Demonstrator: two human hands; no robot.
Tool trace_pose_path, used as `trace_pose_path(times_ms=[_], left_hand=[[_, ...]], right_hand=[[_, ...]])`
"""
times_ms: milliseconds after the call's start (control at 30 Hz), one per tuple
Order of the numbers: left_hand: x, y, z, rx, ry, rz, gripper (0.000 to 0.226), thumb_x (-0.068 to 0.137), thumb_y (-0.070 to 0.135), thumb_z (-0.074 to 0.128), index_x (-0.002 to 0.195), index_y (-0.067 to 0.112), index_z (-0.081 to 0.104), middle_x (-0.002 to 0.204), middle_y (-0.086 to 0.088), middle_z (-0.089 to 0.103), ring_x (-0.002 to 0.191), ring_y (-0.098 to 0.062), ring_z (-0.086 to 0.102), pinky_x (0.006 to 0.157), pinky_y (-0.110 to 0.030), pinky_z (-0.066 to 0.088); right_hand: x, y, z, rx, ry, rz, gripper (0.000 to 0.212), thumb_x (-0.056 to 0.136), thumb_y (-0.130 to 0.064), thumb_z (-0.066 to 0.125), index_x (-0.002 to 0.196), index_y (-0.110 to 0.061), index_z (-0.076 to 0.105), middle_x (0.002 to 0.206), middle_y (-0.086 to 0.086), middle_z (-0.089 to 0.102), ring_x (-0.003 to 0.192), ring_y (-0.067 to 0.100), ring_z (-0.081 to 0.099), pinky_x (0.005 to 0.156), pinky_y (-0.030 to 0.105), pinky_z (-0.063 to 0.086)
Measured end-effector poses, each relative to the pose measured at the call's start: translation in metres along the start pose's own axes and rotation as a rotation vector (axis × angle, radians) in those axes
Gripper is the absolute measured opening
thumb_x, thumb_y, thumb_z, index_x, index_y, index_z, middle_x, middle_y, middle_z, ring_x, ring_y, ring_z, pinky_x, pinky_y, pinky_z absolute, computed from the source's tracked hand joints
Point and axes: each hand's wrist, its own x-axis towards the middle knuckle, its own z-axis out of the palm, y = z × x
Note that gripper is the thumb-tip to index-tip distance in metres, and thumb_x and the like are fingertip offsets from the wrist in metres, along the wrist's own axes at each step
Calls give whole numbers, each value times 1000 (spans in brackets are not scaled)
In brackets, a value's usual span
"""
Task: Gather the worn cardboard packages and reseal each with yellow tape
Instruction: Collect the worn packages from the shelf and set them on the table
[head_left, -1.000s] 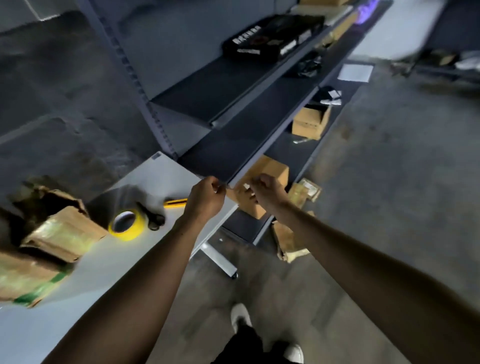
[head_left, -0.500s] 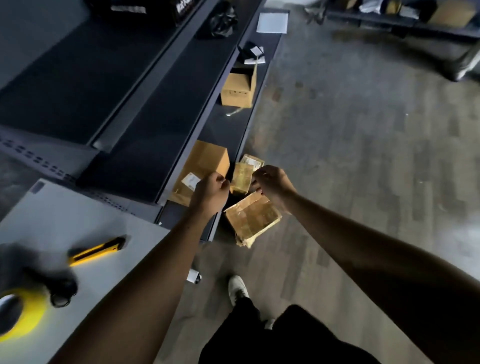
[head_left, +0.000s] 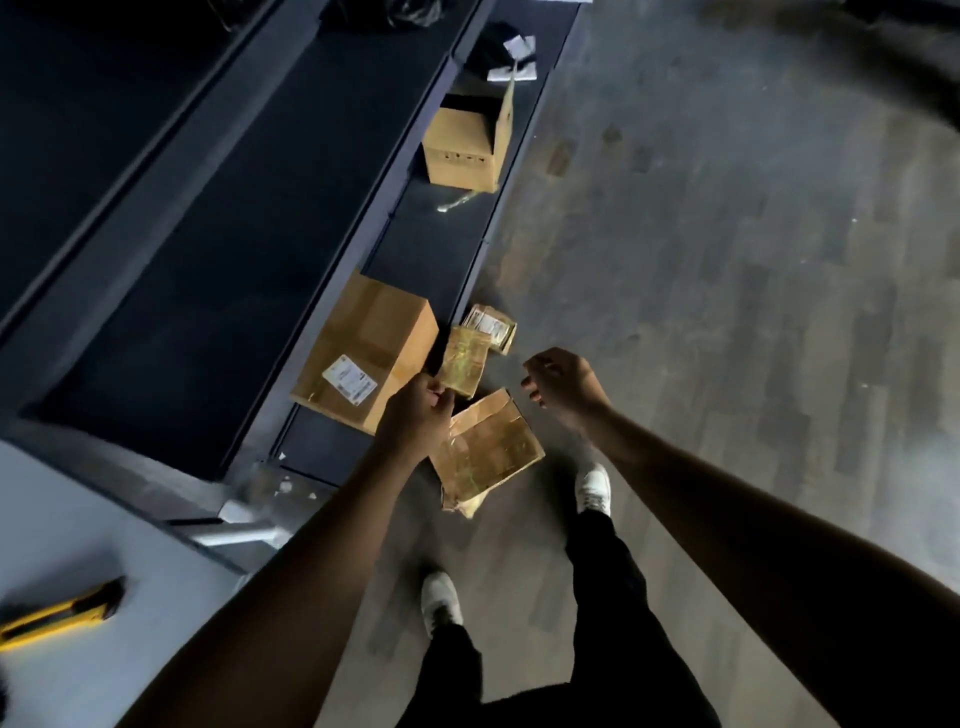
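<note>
left hand (head_left: 415, 411) seemingly pinches taped package (head_left: 464, 364); right hand (head_left: 565, 385) loose, empty; box label (head_left: 349, 379) unreadable

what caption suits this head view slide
Left hand and right hand hover over worn taped packages on the floor by a shelf.

Dim wood floor (head_left: 727, 312), dark shelving (head_left: 208, 208)

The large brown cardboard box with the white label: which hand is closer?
Left. The left hand hovers by the near corner of the large brown cardboard box; the right hand hangs farther right, clear of it.
</note>
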Motion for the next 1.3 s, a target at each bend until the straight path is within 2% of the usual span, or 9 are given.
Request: trace_pose_path(times_ms=[100, 367, 533, 667, 833, 900, 1033, 1167, 1300], left_hand=[[27, 7, 28, -50, 45, -111, 30, 100, 24, 56, 120, 2, 58, 121, -13, 67, 111, -24, 63, 77, -26, 45], [82, -18, 114, -114, 84, -345, 27, 99, 24, 58, 119, 7, 58, 114, -8, 68, 104, -24, 66, 80, -28, 48], [130, -78, 172, -169, 73, -492, 29, 98, 23, 59, 121, 4, 58, 115, -9, 68, 108, -25, 65, 81, -25, 45], [182, -136, 223, -211, 80, -556, 29, 97, 26, 60, 119, 7, 59, 117, -9, 68, 111, -25, 63, 94, -37, 51], [231, -206, 282, -217, 71, -593, 36, 98, 30, 58, 127, 8, 54, 125, -8, 64, 112, -23, 61, 85, -27, 46], [247, -235, 303, -222, 57, -611, 40, 98, 33, 58, 130, 10, 51, 129, -9, 61, 114, -23, 60, 85, -29, 47], [269, -290, 336, -212, 45, -665, 48, 97, 37, 59, 135, 11, 46, 131, -11, 57, 112, -24, 60, 76, -27, 49], [286, -339, 357, -183, 70, -712, 63, 95, 38, 60, 145, 8, 36, 139, -10, 48, 121, -27, 55, 82, -31, 49], [299, -375, 372, -192, 33, -821, 85, 96, 46, 57, 156, 11, 8, 160, -16, 24, 138, -36, 41, 89, -29, 44]], right_hand=[[56, 9, -11, -37, -64, 19, 23, 100, -23, 52, 79, -29, 59, 95, 10, 72, 82, 25, 70, 73, 43, 59], [169, 69, -8, -106, -205, 113, 24, 96, -19, 54, 74, -25, 62, 86, 7, 73, 83, 30, 70, 77, 49, 58], [224, 146, 23, -172, -248, 128, 12, 94, -20, 56, 90, -20, 68, 93, 5, 72, 89, 23, 68, 69, 29, 48], [266, 211, 60, -211, -306, 134, 12, 98, -27, 56, 100, -22, 66, 103, 2, 71, 96, 18, 67, 76, 31, 53], [313, 281, 110, -228, -289, 152, 17, 101, -26, 53, 111, -16, 63, 106, 0, 67, 90, 11, 61, 62, 15, 44], [329, 310, 130, -250, -302, 171, 23, 101, -28, 53, 119, -14, 61, 113, 3, 68, 94, 14, 63, 66, 20, 48], [353, 363, 165, -314, -328, 209, 42, 100, -34, 55, 138, -18, 48, 136, 8, 58, 117, 22, 58, 94, 34, 50], [374, 399, 190, -387, -332, 221, 62, 97, -43, 56, 149, -23, 30, 151, 9, 42, 134, 31, 44, 105, 45, 44], [392, 429, 205, -427, -320, 209, 77, 90, -54, 57, 153, -28, 21, 156, 7, 35, 138, 36, 39, 107, 56, 42]])
